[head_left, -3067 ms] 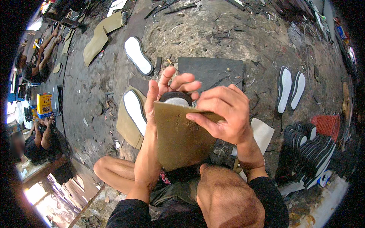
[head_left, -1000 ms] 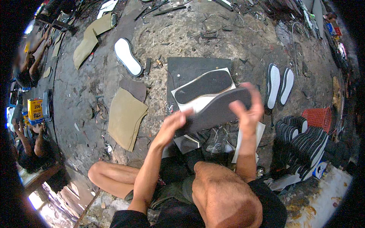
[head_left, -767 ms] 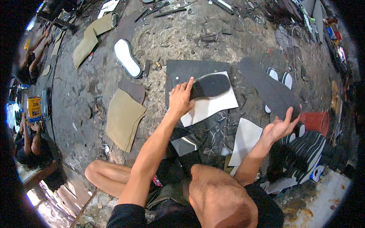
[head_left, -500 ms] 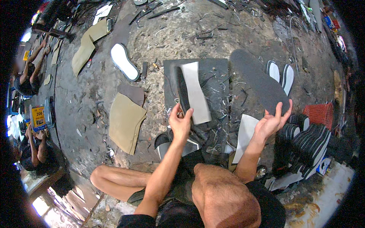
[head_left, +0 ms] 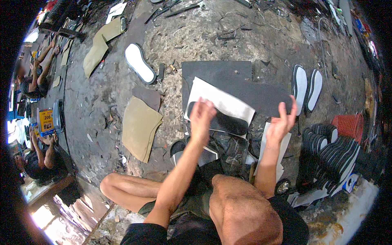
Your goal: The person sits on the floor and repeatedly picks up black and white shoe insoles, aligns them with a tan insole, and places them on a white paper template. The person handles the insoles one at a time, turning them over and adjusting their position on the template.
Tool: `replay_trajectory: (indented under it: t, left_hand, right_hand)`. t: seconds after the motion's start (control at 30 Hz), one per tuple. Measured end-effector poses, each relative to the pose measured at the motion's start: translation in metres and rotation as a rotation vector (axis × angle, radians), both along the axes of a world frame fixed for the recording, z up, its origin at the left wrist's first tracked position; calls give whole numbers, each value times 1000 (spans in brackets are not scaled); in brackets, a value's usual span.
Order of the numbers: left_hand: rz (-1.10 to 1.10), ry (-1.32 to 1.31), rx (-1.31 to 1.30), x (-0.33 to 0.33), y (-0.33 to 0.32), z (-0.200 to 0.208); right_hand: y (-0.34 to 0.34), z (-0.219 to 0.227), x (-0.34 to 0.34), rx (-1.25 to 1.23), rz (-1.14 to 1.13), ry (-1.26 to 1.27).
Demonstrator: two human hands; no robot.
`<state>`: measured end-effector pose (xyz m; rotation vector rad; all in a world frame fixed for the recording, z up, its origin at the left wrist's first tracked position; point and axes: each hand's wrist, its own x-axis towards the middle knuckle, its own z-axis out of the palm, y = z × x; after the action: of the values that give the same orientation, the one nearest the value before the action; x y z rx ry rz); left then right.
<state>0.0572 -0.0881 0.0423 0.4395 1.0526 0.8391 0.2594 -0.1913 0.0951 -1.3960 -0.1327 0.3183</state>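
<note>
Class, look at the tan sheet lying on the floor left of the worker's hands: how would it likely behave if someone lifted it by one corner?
The tan sheet looks thin and lies flat against the rough floor, so it would probably droop rather than stay stiff. It seems light for its size. Being flat, it should not roll, though it might slide if pushed.

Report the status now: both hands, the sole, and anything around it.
Left hand open, on the black sole atop the white sheet. Right hand open, at the dark sheet edge. Tan sheet apart.
</note>
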Motion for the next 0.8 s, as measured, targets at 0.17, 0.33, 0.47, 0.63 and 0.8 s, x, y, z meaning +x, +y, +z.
replay_trajectory:
  t: [0.17,0.33,0.47,0.63,0.8]
  left_hand:
    - [-349,316,257,-17,96,-33]
    - [-503,456,326,-25,126,-55]
    - [-629,576,382,-28,128,-48]
    - [-663,628,436,-26,128,-47]
    - [-671,572,353,-28,129,-50]
  right_hand:
    - [3,-46,-20,-199,209,250]
    - [-17,-89,-18,-398,253,75]
    - [-19,-103,-18,-459,258,26]
    - [-25,-122,-12,-412,263,34]
    - [-22,-118,-14,-404,244,118]
